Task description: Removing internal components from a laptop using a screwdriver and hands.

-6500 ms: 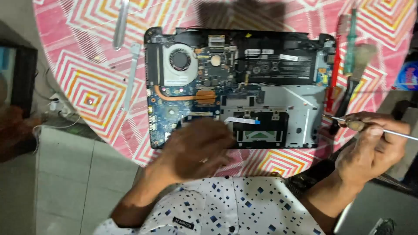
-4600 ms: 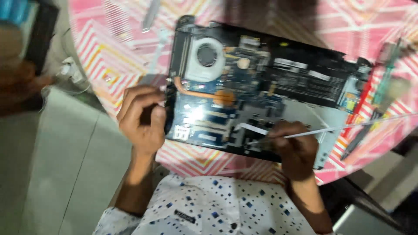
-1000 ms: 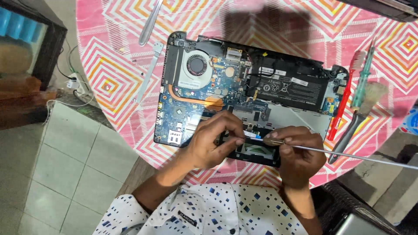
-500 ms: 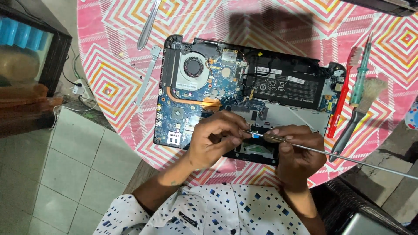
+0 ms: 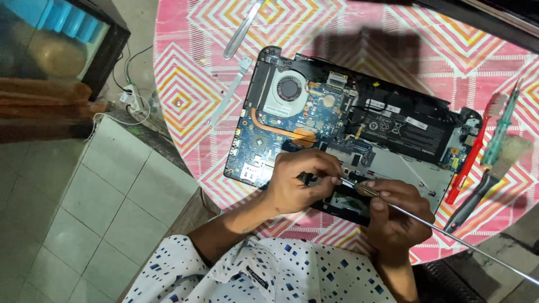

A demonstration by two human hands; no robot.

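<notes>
Head view: an opened laptop (image 5: 359,129) lies bottom-up on a round table (image 5: 191,84) with a pink patterned cloth. Both hands work at its near edge. The left hand (image 5: 297,182) is curled on the laptop's near middle, fingertips pinched close to the tool's tip; what they grip is too small to tell. The right hand (image 5: 393,210) is clenched around a long thin metal screwdriver (image 5: 443,230), just beside the left hand, and the 2 hands almost touch. The screwdriver's long axis runs from lower right, beyond the table edge, up-left to its tip on the laptop between the hands. The laptop's long axis runs left to right, slightly tilted down to the right, fan (image 5: 289,88) at far left. Right of the laptop lie a red toothbrush (image 5: 471,154), a green screwdriver (image 5: 499,132) and a paintbrush (image 5: 494,171). Far left lie metal tweezers (image 5: 241,31) and a metal strip (image 5: 230,90). The laptop's near edge sits close to the table rim; open cloth remains beyond the laptop.
</notes>
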